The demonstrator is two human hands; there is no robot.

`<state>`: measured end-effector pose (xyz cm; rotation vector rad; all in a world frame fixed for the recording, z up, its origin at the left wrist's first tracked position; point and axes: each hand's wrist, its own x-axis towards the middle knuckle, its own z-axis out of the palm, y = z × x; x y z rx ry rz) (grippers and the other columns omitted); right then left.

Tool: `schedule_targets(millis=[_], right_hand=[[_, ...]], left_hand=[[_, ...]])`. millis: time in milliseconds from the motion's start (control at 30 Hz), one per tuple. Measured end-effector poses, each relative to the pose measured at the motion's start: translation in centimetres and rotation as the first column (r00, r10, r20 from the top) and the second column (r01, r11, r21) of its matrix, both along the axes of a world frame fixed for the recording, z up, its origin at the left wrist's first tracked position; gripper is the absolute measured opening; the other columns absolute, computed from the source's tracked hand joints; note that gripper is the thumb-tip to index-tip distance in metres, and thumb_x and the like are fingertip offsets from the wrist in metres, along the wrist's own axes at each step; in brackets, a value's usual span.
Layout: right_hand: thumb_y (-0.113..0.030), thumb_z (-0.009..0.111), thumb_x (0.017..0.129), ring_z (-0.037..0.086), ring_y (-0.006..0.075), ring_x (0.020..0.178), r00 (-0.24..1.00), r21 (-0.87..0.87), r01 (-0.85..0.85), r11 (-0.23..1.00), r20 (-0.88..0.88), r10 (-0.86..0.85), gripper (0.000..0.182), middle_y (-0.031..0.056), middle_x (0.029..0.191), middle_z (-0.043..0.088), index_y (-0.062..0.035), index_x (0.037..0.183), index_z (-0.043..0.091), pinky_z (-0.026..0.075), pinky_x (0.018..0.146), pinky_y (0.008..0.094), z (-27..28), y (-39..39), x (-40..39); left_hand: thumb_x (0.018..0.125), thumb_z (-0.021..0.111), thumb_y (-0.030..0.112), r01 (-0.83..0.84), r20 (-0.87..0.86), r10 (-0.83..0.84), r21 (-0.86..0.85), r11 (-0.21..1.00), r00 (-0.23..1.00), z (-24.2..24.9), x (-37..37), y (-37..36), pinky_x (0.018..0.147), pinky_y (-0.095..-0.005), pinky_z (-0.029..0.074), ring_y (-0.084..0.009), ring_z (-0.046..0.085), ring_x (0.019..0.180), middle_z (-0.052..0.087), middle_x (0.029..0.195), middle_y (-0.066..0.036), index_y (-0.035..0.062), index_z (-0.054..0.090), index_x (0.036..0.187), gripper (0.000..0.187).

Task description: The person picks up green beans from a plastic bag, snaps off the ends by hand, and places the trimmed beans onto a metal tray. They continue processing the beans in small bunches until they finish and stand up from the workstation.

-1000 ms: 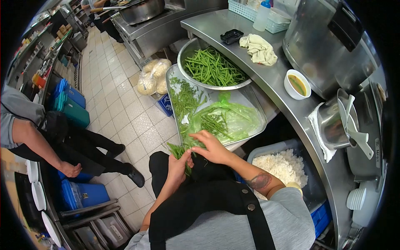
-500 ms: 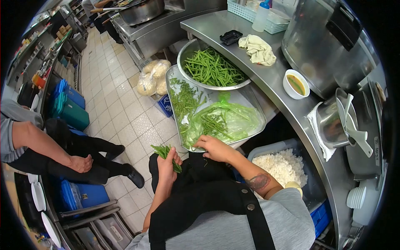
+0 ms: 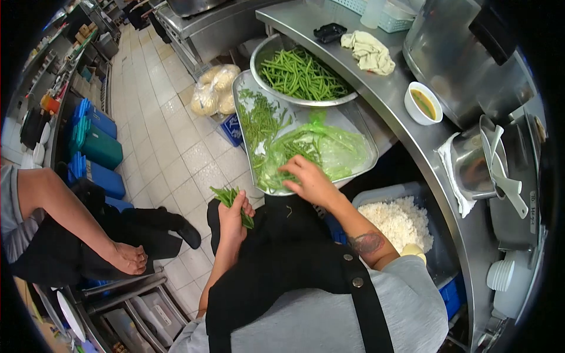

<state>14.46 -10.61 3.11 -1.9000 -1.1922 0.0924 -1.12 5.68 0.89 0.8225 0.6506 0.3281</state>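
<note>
My left hand [image 3: 235, 213] is closed around a small bunch of leafy greens [image 3: 223, 195], whose tips stick out above and below the fingers. Over the near edge of a metal tray [image 3: 348, 122], my right hand [image 3: 310, 183] has its fingers apart, with nothing visible in them. Beneath and beyond that hand spreads a green plastic bag [image 3: 344, 152] with green trimmings on it. More loose green pieces [image 3: 259, 120] lie along the tray's left side. A steel bowl [image 3: 266, 52] heaped with green beans [image 3: 300, 75] overlaps the tray's far end.
A tub of white rice [image 3: 397, 223] stands at my right, below a curved steel counter [image 3: 406, 132]. On the counter are a cloth [image 3: 368, 53], a soup bowl [image 3: 428, 115] and a large pot [image 3: 465, 65]. Bagged food [image 3: 215, 88] sits on the floor; another person's arm [image 3: 76, 220] is at left.
My right hand has lifted from the tray edge and its fingers have opened. My left hand keeps its bunch. The other person's arm has moved lower in view.
</note>
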Motion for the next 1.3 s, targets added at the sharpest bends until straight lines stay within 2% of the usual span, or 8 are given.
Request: schedule_targets(millis=[133,333,467,633,800,933,1167,1300], right_hand=[[-0.010,0.065,0.077,0.059,0.0341,0.077,0.999,-0.075,-0.042,0.996,-0.037,0.039,0.010,0.0133,0.082,0.057,-0.0040,0.085,0.062,0.048,0.070,0.0408,0.8,-0.6,-0.8],[-0.010,0.066,0.074,0.059,0.0292,0.086,0.863,-0.325,-0.501,0.802,-0.121,0.491,0.008,0.0069,0.092,0.057,-0.0070,0.081,0.063,0.048,0.073,0.0379,-2.4,-0.5,-5.8],[-0.012,0.063,0.075,0.058,0.0281,0.093,0.922,-0.455,-0.294,0.841,0.097,0.374,0.005,0.0059,0.095,0.056,-0.0083,0.078,0.062,0.047,0.077,0.0417,-5.6,0.2,-5.4],[-0.017,0.066,0.074,0.058,0.0358,0.099,0.921,-0.818,-0.181,0.546,0.054,0.387,0.027,0.0151,0.106,0.055,-0.0037,0.096,0.060,0.050,0.079,0.0458,-10.0,-1.1,-5.0],[-0.015,0.063,0.076,0.056,0.0362,0.105,0.903,-0.831,-0.329,0.449,-0.138,0.406,0.038,0.0192,0.116,0.049,-0.0033,0.110,0.052,0.051,0.079,0.0459,-8.6,-0.3,-6.7],[-0.010,0.057,0.079,0.058,0.0362,0.095,0.941,-0.653,-0.143,0.744,0.143,0.307,0.029,0.0197,0.112,0.049,-0.0030,0.107,0.052,0.051,0.078,0.0453,-9.5,0.3,-6.8],[-0.011,0.059,0.079,0.060,0.0352,0.084,0.934,-0.763,-0.110,0.637,0.139,0.328,0.021,0.0193,0.100,0.057,-0.0008,0.096,0.064,0.054,0.073,0.0404,-14.4,-0.6,-7.4],[-0.010,0.059,0.080,0.065,0.0311,0.080,0.888,-0.839,-0.316,0.444,-0.096,0.450,0.009,0.0143,0.086,0.061,-0.0041,0.086,0.064,0.054,0.070,0.0389,-14.7,0.1,-5.5]], left_hand=[[0.089,0.061,0.014,-0.003,0.002,0.003,0.000,1.000,1.000,-0.1,0.0,0.1,0.049,-0.0275,0.038,-0.0116,0.043,0.053,0.044,0.064,-0.001,0.0058,0.047,0.078,0.020],[0.090,0.061,0.014,0.020,0.005,-0.020,-0.007,1.000,1.000,0.0,0.2,0.0,0.049,-0.0267,0.038,-0.0110,0.043,0.053,0.044,0.063,-0.001,0.0061,0.047,0.078,0.020],[0.090,0.061,0.014,0.051,0.015,-0.050,-0.011,0.999,0.999,0.1,0.2,-0.3,0.049,-0.0266,0.038,-0.0109,0.043,0.053,0.044,0.063,-0.001,0.0058,0.047,0.078,0.020],[0.090,0.060,0.013,0.011,-0.018,-0.011,-0.007,1.000,1.000,0.0,-0.4,0.2,0.049,-0.0265,0.038,-0.0107,0.042,0.052,0.044,0.063,-0.001,0.0062,0.046,0.076,0.021],[0.090,0.060,0.013,0.033,-0.012,-0.033,-0.021,0.999,0.999,-0.5,-0.5,0.0,0.048,-0.0263,0.038,-0.0107,0.042,0.052,0.043,0.063,-0.001,0.0068,0.045,0.076,0.021],[0.090,0.061,0.013,0.042,-0.011,-0.042,-0.039,0.998,0.999,-0.6,-0.6,-0.1,0.048,-0.0262,0.038,-0.0106,0.042,0.052,0.043,0.063,0.000,0.0070,0.045,0.076,0.021],[0.090,0.060,0.013,0.040,0.002,-0.040,-0.034,0.999,0.999,-0.5,-0.9,0.5,0.048,-0.0264,0.038,-0.0103,0.042,0.052,0.044,0.063,-0.001,0.0068,0.046,0.077,0.021],[0.090,0.060,0.014,-0.011,0.007,0.011,-0.013,1.000,1.000,0.3,-1.4,0.7,0.048,-0.0266,0.038,-0.0106,0.042,0.052,0.044,0.062,-0.001,0.0066,0.046,0.078,0.020]])
